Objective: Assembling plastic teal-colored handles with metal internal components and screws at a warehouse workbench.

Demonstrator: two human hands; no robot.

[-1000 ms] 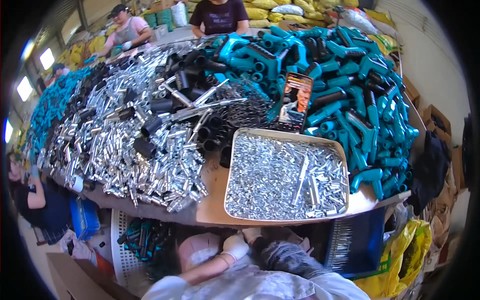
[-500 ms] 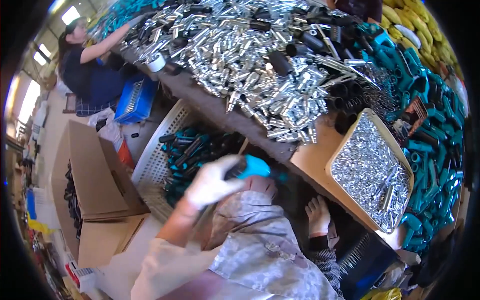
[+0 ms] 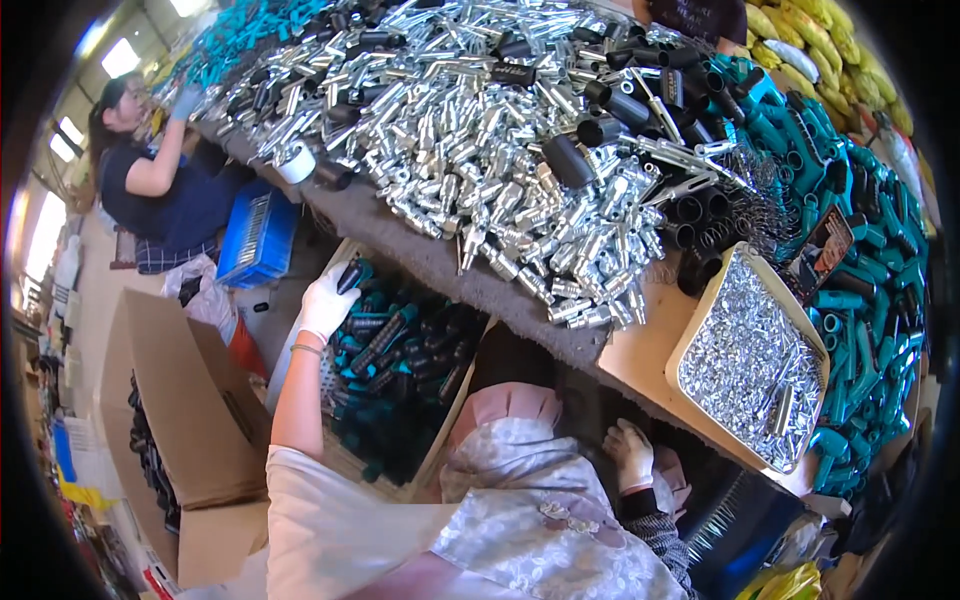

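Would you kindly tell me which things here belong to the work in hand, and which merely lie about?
With the work:
left hand, holding a dark part
white crate
black-and-teal parts inside it

Apparently just lying about:
phone
cardboard box
yellow sacks

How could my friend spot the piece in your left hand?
Find the table heaped with metal parts. Below its edge sits a white crate of black-and-teal pieces. At the crate's far end, the gloved left hand grips one dark piece, while its neighbours lie piled inside.
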